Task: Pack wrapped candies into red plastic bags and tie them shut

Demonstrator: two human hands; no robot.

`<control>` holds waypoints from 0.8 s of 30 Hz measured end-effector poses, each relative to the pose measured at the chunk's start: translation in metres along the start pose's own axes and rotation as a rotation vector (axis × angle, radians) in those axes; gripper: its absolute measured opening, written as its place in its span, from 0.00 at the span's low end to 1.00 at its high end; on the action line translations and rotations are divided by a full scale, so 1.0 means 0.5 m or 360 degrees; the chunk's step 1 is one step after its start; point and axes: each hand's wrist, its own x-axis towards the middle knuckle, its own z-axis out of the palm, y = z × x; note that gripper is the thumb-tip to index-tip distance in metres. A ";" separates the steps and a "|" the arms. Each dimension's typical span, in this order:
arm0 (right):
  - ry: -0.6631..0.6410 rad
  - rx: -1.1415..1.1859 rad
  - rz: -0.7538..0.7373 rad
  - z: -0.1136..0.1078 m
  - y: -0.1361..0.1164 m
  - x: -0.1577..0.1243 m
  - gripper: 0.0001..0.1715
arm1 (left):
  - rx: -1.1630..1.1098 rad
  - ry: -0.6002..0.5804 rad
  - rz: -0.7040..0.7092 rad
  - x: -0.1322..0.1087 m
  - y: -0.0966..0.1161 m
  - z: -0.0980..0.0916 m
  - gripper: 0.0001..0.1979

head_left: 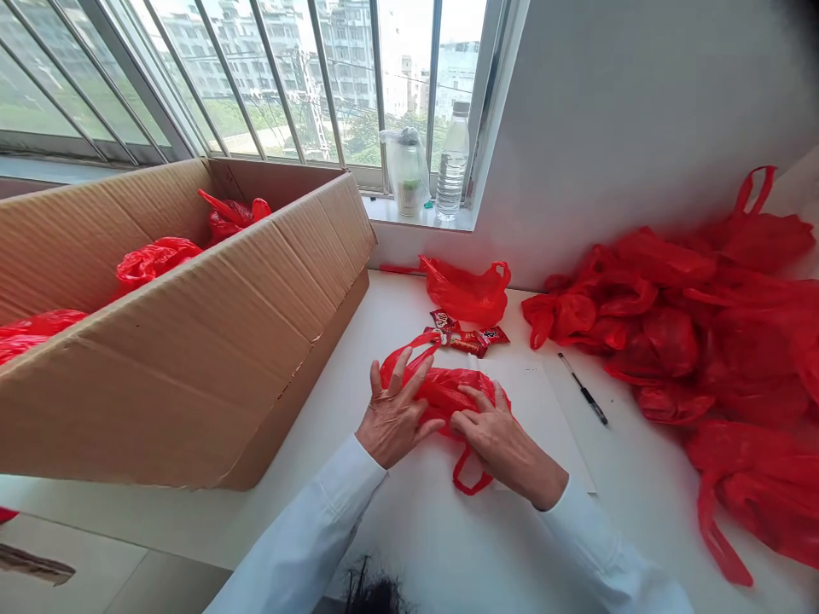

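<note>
A red plastic bag (441, 388) lies on the white table (448, 529) in front of me. My left hand (393, 418) rests on its left side, thumb and forefinger pinching the plastic while the other fingers stretch out. My right hand (496, 435) presses on the bag's right side with fingers curled onto the plastic. One bag handle (470, 482) loops out below my hands. Red snack packets (467, 337) lie just beyond the bag.
A large open cardboard box (192, 341) at the left holds filled red bags (157, 256). Another red bag (467, 290) sits by the wall. A heap of red bags (704, 341) covers the right. A black pen (583, 390) lies nearby. A water bottle (452, 162) stands on the sill.
</note>
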 end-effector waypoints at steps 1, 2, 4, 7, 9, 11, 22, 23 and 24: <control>0.0040 -0.0070 0.0089 -0.002 0.003 0.002 0.22 | 0.0055 0.0010 -0.0053 -0.011 -0.004 0.005 0.15; 0.0094 -0.0142 0.0187 -0.005 0.006 0.005 0.18 | 0.0107 0.0019 -0.0100 -0.023 -0.009 0.007 0.17; 0.0207 -0.0272 0.0376 -0.013 0.013 0.015 0.13 | 0.0193 0.0042 -0.0180 -0.050 -0.015 0.002 0.18; 0.0295 -0.0366 0.0567 -0.021 0.024 0.031 0.15 | 0.0269 0.0072 -0.0251 -0.082 -0.012 -0.028 0.21; 0.0287 -0.0382 0.0615 -0.017 0.027 0.037 0.14 | 0.0254 0.0143 -0.0241 -0.084 0.001 -0.060 0.20; 0.0287 -0.0372 0.0593 -0.003 0.025 0.039 0.20 | 0.0142 0.0234 -0.0124 -0.063 0.022 -0.085 0.15; 0.0142 -0.0270 0.0533 0.027 0.062 0.024 0.56 | 0.0205 -0.0383 -0.0204 0.058 0.025 0.032 0.10; 0.0121 -0.0260 0.0563 0.022 0.071 0.022 0.58 | 0.0233 -0.0409 -0.0296 0.046 0.014 0.026 0.11; 0.0104 -0.0247 0.0580 0.018 0.077 0.021 0.60 | 0.0251 -0.0440 -0.0372 0.032 0.005 0.016 0.13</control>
